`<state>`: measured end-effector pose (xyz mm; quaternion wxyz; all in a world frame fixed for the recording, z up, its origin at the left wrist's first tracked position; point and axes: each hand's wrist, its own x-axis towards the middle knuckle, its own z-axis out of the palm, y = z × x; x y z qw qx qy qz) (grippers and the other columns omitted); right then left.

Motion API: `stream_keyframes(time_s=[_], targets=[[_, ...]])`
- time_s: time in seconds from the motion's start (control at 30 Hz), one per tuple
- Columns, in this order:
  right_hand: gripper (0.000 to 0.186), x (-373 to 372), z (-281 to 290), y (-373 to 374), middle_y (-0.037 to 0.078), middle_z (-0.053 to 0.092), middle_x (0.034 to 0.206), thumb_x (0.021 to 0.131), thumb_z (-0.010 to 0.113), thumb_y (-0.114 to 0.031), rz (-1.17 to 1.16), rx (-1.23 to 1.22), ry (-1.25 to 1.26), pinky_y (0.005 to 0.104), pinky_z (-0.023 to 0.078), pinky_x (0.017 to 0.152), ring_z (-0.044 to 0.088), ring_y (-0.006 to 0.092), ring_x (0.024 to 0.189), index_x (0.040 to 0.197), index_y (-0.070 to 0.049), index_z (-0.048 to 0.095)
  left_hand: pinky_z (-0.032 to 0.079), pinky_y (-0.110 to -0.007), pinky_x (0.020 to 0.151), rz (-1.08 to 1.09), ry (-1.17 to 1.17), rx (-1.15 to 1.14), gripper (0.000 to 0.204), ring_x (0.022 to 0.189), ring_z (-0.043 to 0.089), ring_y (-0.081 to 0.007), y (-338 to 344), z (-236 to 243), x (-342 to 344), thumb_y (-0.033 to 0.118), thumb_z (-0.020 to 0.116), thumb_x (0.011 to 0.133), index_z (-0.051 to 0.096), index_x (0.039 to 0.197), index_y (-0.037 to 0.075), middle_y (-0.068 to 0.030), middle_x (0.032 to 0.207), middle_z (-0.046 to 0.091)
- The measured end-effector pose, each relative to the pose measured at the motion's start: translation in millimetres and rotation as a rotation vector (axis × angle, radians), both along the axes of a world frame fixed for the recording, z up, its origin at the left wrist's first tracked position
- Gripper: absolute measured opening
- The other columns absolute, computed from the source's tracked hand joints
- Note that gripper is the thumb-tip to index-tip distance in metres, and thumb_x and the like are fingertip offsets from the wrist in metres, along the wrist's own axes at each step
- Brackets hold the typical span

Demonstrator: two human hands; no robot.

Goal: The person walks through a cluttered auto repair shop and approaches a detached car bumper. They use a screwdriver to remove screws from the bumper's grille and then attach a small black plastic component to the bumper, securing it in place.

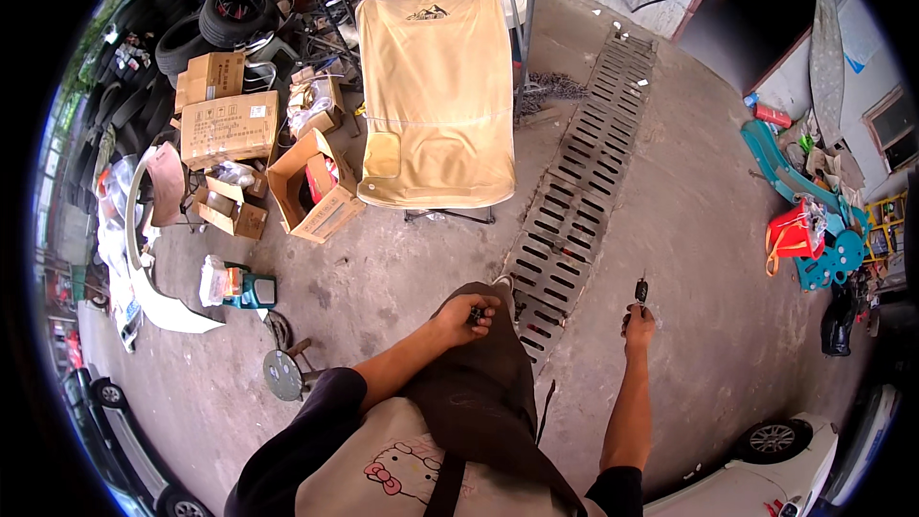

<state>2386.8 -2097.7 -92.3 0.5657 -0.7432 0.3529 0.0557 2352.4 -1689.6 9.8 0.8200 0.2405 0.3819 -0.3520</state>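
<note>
My right hand (pixel 638 325) is closed around the lower end of a black car key (pixel 641 290), held up over the concrete floor with its thin metal blade pointing away from me. Close to my body, my left hand (pixel 466 319) curls its fingers around a small black object (pixel 476 314); most of it is hidden, so its kind is unclear. The two hands are well apart. Ahead of me stands a tan folding camp chair (pixel 440 86) with a pocket on its front.
A slotted metal drain cover (pixel 574 172) runs away across the floor. Cardboard boxes (pixel 230 129), tyres (pixel 235 14) and a low round stool (pixel 284 375) are on the left. To the right are a red bucket (pixel 793 233) and a white car (pixel 756 469).
</note>
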Motion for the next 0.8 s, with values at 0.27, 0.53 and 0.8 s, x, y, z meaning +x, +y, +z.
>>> stream_keyframes(time_s=[0.27, 0.53, 0.8], targets=[[0.023, 108, -7, -18, 0.008, 0.064, 0.065, 0.088, 0.053, -0.016, 0.488, -0.049, 0.199, 0.0279, 0.041, 0.041, 0.056, 0.0132, 0.047, 0.090, 0.003, 0.064, 0.033, -0.024, 0.047, 0.056, 0.041, -0.088, 0.018, 0.058, 0.041, -0.0114, -100, -49, 154, 0.008, 0.045, 0.087, 0.054, 0.102, 0.003, -0.0025, 0.075, 0.048], [0.027, 218, -68, -16, 0.018, 0.067, 0.066, 0.081, 0.053, -0.016, 0.926, -0.328, 0.438, 0.0399, 0.052, 0.052, 0.066, 0.0284, 0.055, 0.075, 0.006, 0.066, 0.033, -0.024, 0.048, 0.308, -0.136, -0.130, 0.021, 0.061, 0.041, -0.0121, -84, -15, 247, 0.006, 0.045, 0.088, 0.054, 0.107, 0.001, -0.0041, 0.077, 0.049], [0.035, 407, -91, 175, 0.029, 0.064, 0.102, 0.086, 0.053, -0.027, 1.501, -0.472, 0.119, 0.0514, 0.047, 0.087, 0.061, 0.0449, 0.099, 0.094, 0.004, 0.067, 0.033, -0.025, 0.048, 1.213, 0.001, 0.049, 0.021, 0.061, 0.041, -0.0140, -26, -2, 158, 0.004, 0.045, 0.085, 0.053, 0.105, 0.003, -0.0052, 0.077, 0.048]])
